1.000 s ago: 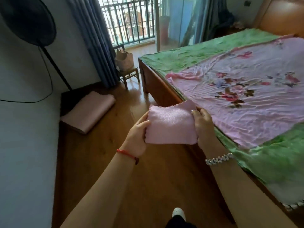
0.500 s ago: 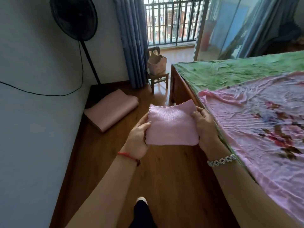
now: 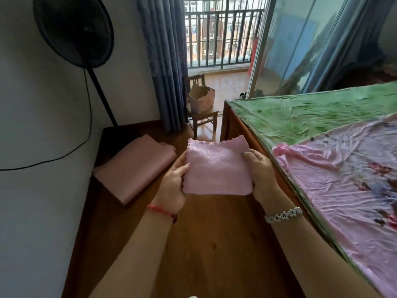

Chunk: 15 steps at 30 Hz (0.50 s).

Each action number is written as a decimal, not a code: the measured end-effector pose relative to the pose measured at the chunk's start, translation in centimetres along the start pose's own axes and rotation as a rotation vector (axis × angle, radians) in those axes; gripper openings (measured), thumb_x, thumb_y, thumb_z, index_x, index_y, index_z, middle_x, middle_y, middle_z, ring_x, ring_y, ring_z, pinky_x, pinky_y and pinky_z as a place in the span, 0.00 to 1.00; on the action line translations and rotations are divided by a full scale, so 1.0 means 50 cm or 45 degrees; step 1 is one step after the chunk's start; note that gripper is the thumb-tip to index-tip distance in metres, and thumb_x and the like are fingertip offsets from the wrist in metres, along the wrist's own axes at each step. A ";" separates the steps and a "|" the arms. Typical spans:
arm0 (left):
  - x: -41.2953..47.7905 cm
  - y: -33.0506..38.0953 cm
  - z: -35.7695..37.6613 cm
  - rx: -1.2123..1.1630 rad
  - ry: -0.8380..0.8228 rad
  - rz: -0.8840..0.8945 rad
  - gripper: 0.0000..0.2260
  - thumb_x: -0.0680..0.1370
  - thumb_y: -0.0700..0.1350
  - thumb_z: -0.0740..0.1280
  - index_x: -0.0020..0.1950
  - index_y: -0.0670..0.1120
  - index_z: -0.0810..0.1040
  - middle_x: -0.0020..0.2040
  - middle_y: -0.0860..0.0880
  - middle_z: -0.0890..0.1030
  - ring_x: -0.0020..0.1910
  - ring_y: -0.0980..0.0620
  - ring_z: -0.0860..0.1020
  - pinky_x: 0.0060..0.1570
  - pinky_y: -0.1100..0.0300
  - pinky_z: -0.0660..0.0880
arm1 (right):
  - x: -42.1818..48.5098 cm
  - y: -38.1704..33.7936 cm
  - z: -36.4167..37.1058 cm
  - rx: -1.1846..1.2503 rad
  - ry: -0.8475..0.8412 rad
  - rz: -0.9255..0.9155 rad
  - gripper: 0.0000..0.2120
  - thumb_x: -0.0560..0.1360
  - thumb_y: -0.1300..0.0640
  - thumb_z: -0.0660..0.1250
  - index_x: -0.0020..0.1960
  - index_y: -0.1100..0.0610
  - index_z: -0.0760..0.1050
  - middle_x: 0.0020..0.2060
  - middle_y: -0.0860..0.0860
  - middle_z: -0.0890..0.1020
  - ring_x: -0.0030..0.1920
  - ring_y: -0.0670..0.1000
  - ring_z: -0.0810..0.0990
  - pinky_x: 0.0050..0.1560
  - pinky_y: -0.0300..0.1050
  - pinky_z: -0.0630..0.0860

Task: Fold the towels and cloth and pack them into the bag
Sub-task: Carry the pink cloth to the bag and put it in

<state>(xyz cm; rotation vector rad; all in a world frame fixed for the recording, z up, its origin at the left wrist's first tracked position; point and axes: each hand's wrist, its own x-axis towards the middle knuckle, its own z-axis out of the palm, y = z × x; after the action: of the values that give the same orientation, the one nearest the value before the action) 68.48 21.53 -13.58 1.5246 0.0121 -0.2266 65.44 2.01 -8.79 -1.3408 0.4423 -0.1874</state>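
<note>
- The folded pink cloth [image 3: 217,168] is held up in the air over the wooden floor [image 3: 214,244], just beside the bed [image 3: 233,125].
- The left hand [image 3: 174,183] pinches its left edge, thumb on top; that is the grip on that side.
- The right hand [image 3: 261,175] pinches the right edge in the same way.
- The cloth's scalloped hem points away from the person.
- The bag [image 3: 202,100] sits on a small wooden chair [image 3: 205,119] by the blue curtain [image 3: 165,61], well apart from the cloth.
- A rolled pink mat [image 3: 133,168] lies on the floor near the wall, below a standing fan [image 3: 75,29].
</note>
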 end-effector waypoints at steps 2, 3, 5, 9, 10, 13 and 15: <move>0.038 0.024 -0.002 0.053 -0.178 0.103 0.20 0.78 0.36 0.61 0.69 0.48 0.70 0.64 0.51 0.77 0.61 0.54 0.77 0.61 0.74 0.68 | 0.046 -0.003 0.024 0.007 -0.001 0.012 0.07 0.78 0.60 0.59 0.47 0.56 0.77 0.40 0.53 0.82 0.38 0.51 0.80 0.37 0.42 0.78; 0.071 0.033 -0.009 0.153 -0.143 0.140 0.18 0.80 0.38 0.57 0.68 0.51 0.71 0.61 0.53 0.79 0.58 0.55 0.80 0.55 0.67 0.75 | 0.070 -0.004 0.037 0.007 -0.001 0.016 0.08 0.78 0.60 0.59 0.47 0.56 0.77 0.40 0.53 0.82 0.38 0.51 0.80 0.36 0.41 0.79; 0.129 0.036 -0.011 -0.093 -0.140 0.011 0.17 0.81 0.39 0.56 0.67 0.53 0.72 0.63 0.52 0.79 0.56 0.55 0.80 0.51 0.62 0.79 | 0.120 -0.004 0.058 -0.001 -0.003 0.017 0.08 0.78 0.60 0.59 0.49 0.56 0.77 0.41 0.54 0.82 0.38 0.50 0.81 0.35 0.40 0.79; 0.222 0.059 -0.005 -0.431 -0.168 -0.148 0.18 0.81 0.38 0.54 0.68 0.51 0.71 0.59 0.52 0.80 0.52 0.55 0.82 0.48 0.62 0.80 | 0.223 0.008 0.093 -0.071 0.024 -0.008 0.10 0.79 0.59 0.57 0.45 0.53 0.76 0.40 0.53 0.81 0.37 0.50 0.79 0.36 0.41 0.77; 0.245 0.066 -0.002 -0.483 -0.178 -0.167 0.18 0.81 0.38 0.54 0.68 0.51 0.71 0.59 0.52 0.80 0.53 0.54 0.81 0.48 0.62 0.80 | 0.251 0.011 0.100 -0.108 0.034 -0.027 0.11 0.80 0.59 0.57 0.45 0.53 0.76 0.41 0.53 0.81 0.38 0.50 0.79 0.37 0.42 0.76; 0.336 0.071 0.005 -0.478 -0.146 -0.186 0.18 0.81 0.37 0.53 0.69 0.51 0.70 0.63 0.49 0.77 0.55 0.53 0.79 0.46 0.63 0.80 | 0.345 0.013 0.121 -0.194 0.017 -0.096 0.10 0.80 0.58 0.57 0.46 0.52 0.76 0.43 0.54 0.81 0.42 0.52 0.79 0.41 0.46 0.77; 0.399 0.084 0.014 -0.470 -0.133 -0.184 0.19 0.82 0.37 0.53 0.70 0.51 0.69 0.65 0.49 0.76 0.57 0.52 0.78 0.48 0.62 0.79 | 0.414 0.005 0.131 -0.194 -0.010 -0.132 0.08 0.80 0.57 0.58 0.48 0.53 0.76 0.44 0.54 0.81 0.42 0.52 0.80 0.41 0.47 0.77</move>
<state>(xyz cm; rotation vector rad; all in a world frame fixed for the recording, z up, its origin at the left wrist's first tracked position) 88.57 18.17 -12.37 1.1436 0.0771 -0.3970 86.79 0.08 -12.14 -1.5146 0.3869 -0.2383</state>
